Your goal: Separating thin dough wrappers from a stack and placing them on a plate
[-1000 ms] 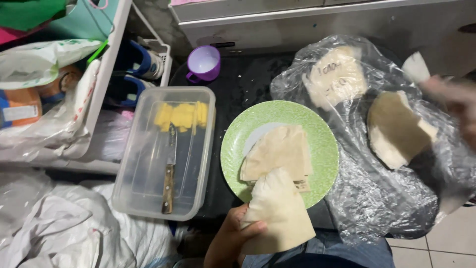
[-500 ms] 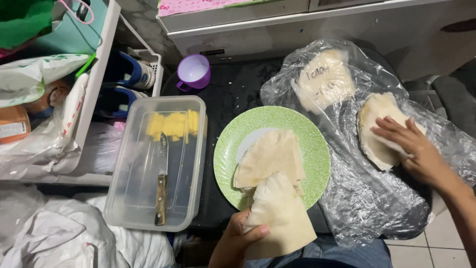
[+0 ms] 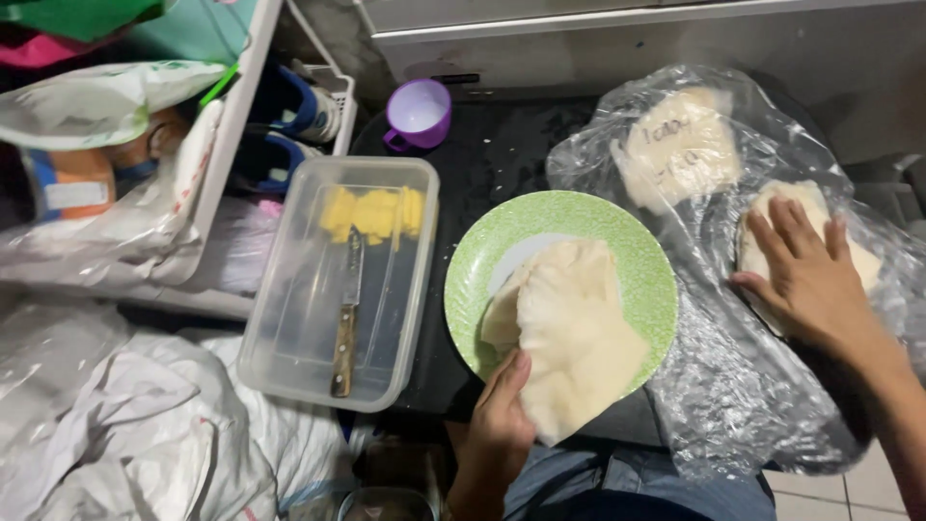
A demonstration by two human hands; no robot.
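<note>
My left hand [image 3: 502, 415] grips a pale flat piece of dough [image 3: 569, 338] by its near edge, and the dough lies over a green plate [image 3: 637, 251] on a dark table. My right hand [image 3: 805, 270] rests flat, fingers spread, on a round dough piece [image 3: 772, 207] lying on a clear plastic bag [image 3: 733, 386]. Another dough piece [image 3: 675, 145] sits inside the bag farther back.
A clear plastic tub [image 3: 289, 328] left of the plate holds yellow chunks [image 3: 371, 212] and a wooden-handled knife [image 3: 345, 318]. A purple cup [image 3: 417, 111] stands behind. A white shelf [image 3: 231, 125] with bags and shoes is at the left; white bags [image 3: 125, 425] lie below.
My right hand came down with the dough piece onto the plastic and now presses flat on it. My left hand drew its dough sheet further onto the plate.
</note>
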